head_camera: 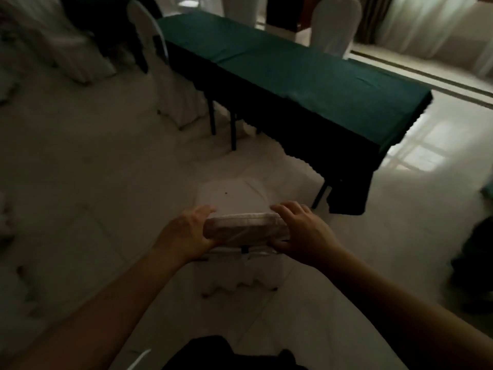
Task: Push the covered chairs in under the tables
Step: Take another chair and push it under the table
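A white-covered chair (234, 194) stands right in front of me, its seat pointing at the long table with the green cloth (293, 76). Both hands grip the top of its backrest: my left hand (186, 231) on the left end, my right hand (301, 231) on the right end. The front of the seat reaches the hanging edge of the cloth near the table's near right leg. A second covered chair (165, 76) stands at the table's left side, partly tucked under.
More white-covered chairs (333, 25) stand beyond the table's far side and at the far left (53, 44). The floor is pale tile with light patches at right. A dark shape (474, 252) sits at the right edge. Curtains hang at the back right.
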### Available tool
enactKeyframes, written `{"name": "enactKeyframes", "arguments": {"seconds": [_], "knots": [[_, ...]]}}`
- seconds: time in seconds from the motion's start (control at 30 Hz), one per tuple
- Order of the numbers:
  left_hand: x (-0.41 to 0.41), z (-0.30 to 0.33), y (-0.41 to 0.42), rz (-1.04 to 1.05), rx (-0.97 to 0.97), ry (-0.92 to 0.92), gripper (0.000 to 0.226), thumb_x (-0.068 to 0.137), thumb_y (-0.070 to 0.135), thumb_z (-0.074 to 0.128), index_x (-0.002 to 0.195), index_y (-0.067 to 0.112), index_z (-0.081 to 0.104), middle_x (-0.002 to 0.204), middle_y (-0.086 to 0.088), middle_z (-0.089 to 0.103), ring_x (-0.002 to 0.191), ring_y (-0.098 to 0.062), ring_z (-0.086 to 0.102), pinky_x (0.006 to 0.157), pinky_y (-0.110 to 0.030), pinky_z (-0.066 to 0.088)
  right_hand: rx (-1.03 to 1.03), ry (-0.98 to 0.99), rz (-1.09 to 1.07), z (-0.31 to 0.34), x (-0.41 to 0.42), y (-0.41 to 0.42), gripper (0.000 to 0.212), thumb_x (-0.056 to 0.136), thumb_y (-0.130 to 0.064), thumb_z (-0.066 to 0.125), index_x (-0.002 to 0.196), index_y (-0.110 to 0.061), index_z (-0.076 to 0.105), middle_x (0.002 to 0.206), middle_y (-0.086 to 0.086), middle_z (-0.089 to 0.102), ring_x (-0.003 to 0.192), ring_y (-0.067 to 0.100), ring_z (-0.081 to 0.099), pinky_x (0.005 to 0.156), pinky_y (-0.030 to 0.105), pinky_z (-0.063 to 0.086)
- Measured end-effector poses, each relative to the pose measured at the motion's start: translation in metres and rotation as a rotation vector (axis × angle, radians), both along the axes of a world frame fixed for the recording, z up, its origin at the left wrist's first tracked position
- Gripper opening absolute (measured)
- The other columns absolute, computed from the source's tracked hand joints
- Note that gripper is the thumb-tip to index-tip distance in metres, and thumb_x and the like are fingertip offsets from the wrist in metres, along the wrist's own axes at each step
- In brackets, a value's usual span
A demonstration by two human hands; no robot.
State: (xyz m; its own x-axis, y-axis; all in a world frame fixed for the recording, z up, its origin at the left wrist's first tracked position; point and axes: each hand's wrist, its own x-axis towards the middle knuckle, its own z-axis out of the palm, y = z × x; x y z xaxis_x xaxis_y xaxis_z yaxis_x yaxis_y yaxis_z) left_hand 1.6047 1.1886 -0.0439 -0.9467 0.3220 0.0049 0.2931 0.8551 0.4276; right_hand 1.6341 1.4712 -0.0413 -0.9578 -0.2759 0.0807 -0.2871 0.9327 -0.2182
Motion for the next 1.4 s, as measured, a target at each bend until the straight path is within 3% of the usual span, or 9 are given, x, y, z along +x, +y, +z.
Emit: {"name": "enactKeyframes", "arguments": {"seconds": [0.1, 0.2, 0.33, 0.43, 0.53, 0.67, 0.87, 1.03, 1.4], "knots": [[0.011, -0.002, 0.003, 0.054, -0.098, -0.036, 0.061, 0.067, 0.062, 0.068, 0.117, 0.030, 0.053, 0.111, 0.004, 0.059, 0.096, -0.023, 0.058, 0.075, -0.035, 0.049, -0.004, -0.033, 0.083, -0.010, -0.008, 0.013, 0.075, 0.068, -0.067, 0.053, 0.133, -0.035, 0.036, 0.128, -0.002, 0.050, 0.110, 0.023, 0.051, 0.078, 0.042, 0.053], [0.012, -0.008, 0.006, 0.087, -0.175, -0.037, 0.052, 0.075, 0.048, 0.068, 0.120, 0.026, 0.053, 0.114, -0.001, 0.060, 0.098, -0.027, 0.059, 0.075, -0.037, 0.049, -0.012, -0.048, 0.137, -0.021, -0.016, 0.020, 0.065, 0.068, -0.064, 0.047, 0.125, -0.035, 0.038, 0.110, -0.002, 0.057, 0.094, 0.024, 0.057, 0.066, 0.039, 0.052], [0.003, -0.014, 0.003, 0.101, -0.171, -0.016, 0.038, 0.074, 0.035, 0.071, 0.110, 0.028, 0.061, 0.108, -0.003, 0.065, 0.093, -0.026, 0.062, 0.066, -0.029, 0.040, 0.037, -0.058, 0.157, -0.035, -0.028, 0.025, 0.054, 0.072, -0.041, 0.069, 0.116, -0.031, 0.040, 0.095, 0.000, 0.055, 0.079, 0.025, 0.057, 0.057, 0.035, 0.048], [-0.003, -0.017, -0.001, 0.097, -0.201, -0.012, 0.027, 0.073, 0.038, 0.069, 0.098, 0.029, 0.062, 0.098, -0.003, 0.068, 0.086, -0.028, 0.063, 0.061, -0.029, 0.037, 0.033, -0.066, 0.138, -0.044, -0.032, 0.027, 0.056, 0.067, -0.032, 0.076, 0.112, -0.031, 0.041, 0.087, -0.002, 0.053, 0.071, 0.024, 0.055, 0.051, 0.032, 0.042], [-0.007, -0.022, -0.006, 0.077, -0.247, 0.016, 0.025, 0.075, 0.045, 0.065, 0.095, 0.031, 0.061, 0.094, -0.002, 0.069, 0.083, -0.027, 0.064, 0.058, -0.028, 0.035, 0.036, -0.096, 0.119, -0.051, -0.035, 0.028, 0.061, 0.064, -0.032, 0.079, 0.111, -0.035, 0.041, 0.087, -0.006, 0.051, 0.071, 0.019, 0.052, 0.052, 0.037, 0.048], [-0.021, -0.021, -0.010, 0.009, -0.351, 0.039, 0.038, 0.073, 0.057, 0.059, 0.101, 0.032, 0.063, 0.096, 0.002, 0.069, 0.086, -0.025, 0.065, 0.060, -0.030, 0.038, 0.041, -0.099, 0.070, -0.055, -0.040, 0.032, 0.058, 0.064, -0.037, 0.077, 0.110, -0.039, 0.041, 0.090, -0.010, 0.048, 0.072, 0.013, 0.042, 0.055, 0.038, 0.051], [-0.046, -0.018, -0.016, -0.091, -0.423, 0.064, 0.034, 0.072, 0.053, 0.055, 0.096, 0.029, 0.062, 0.093, 0.001, 0.068, 0.083, -0.024, 0.064, 0.057, -0.030, 0.035, 0.045, -0.072, 0.019, -0.054, -0.047, 0.027, 0.050, 0.071, -0.035, 0.071, 0.112, -0.038, 0.042, 0.091, -0.008, 0.049, 0.075, 0.016, 0.049, 0.056, 0.034, 0.049], [-0.080, -0.014, -0.030, -0.179, -0.450, 0.102, 0.033, 0.073, 0.051, 0.055, 0.097, 0.029, 0.062, 0.092, 0.001, 0.068, 0.082, -0.025, 0.063, 0.056, -0.030, 0.034, -0.004, 0.002, -0.033, -0.051, -0.059, 0.010, 0.045, 0.072, -0.033, 0.072, 0.108, -0.035, 0.045, 0.085, -0.010, 0.046, 0.069, 0.012, 0.041, 0.056, 0.026, 0.037], [-0.181, 0.028, -0.025, -0.396, -0.533, 0.164, 0.028, 0.077, 0.046, 0.062, 0.101, 0.033, 0.060, 0.098, -0.001, 0.067, 0.085, -0.024, 0.062, 0.062, -0.032, 0.038, -0.077, 0.092, -0.197, -0.039, -0.092, -0.007, 0.043, 0.071, -0.029, 0.077, 0.102, -0.025, 0.047, 0.083, 0.003, 0.055, 0.064, 0.020, 0.049, 0.053, 0.028, 0.035]]}}
